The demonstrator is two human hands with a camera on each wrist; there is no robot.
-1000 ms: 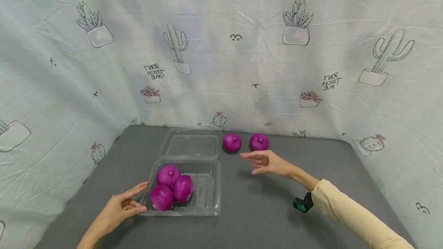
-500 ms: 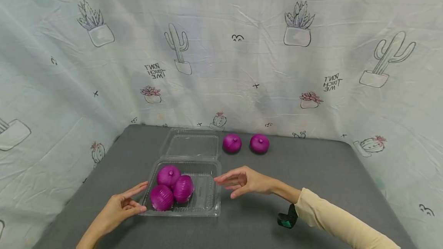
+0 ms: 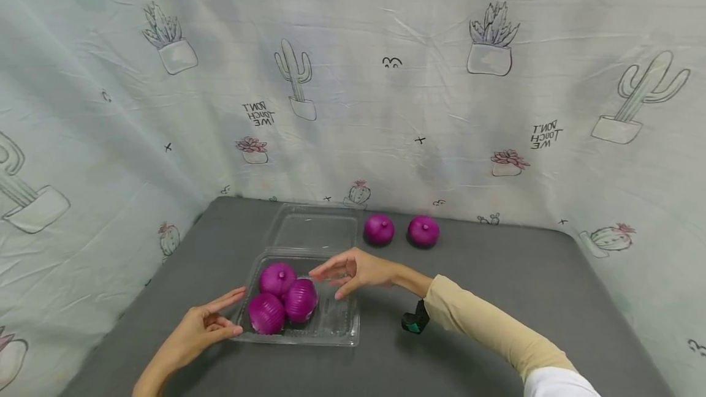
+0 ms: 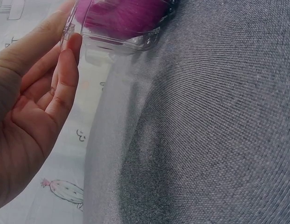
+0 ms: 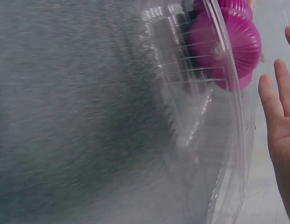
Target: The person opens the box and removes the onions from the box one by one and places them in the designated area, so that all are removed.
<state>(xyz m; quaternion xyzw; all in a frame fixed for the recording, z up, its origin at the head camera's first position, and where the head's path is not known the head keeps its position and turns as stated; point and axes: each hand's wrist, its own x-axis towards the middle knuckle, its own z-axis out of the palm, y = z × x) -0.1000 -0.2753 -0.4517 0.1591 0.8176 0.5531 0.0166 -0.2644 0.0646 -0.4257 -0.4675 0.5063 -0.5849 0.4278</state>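
- Container [image 3: 331,341] of clear plastic lies on the grey table [image 3: 474,317], its lid [image 3: 315,231] folded back behind it, away from the person.
- Three purple onions sit in the left part of the container, touching one another: the far onion [image 3: 278,279] with its stub upward, the near onion [image 3: 267,313], and the right onion [image 3: 301,301] with its ribbed side showing.
- The left hand [image 3: 201,326] is at the container's left edge, thumb and forefinger spread apart along it, other fingers bent; exactly how the fingertips meet the plastic is hard to make out.
- The right hand [image 3: 361,269] is above the right part of the container, fingers and thumb apart, holding nothing, fingertips near the right onion.
- Two more onions rest on the table right of the lid, apart from each other: one beside it [image 3: 379,229], another farther right [image 3: 423,231].
- A beige sleeve [image 3: 491,323] covers the right forearm; a black-and-green device [image 3: 416,318] hangs below that wrist.
- Behind stands a pale curtain [image 3: 353,90] printed with potted cacti and mirrored lettering.
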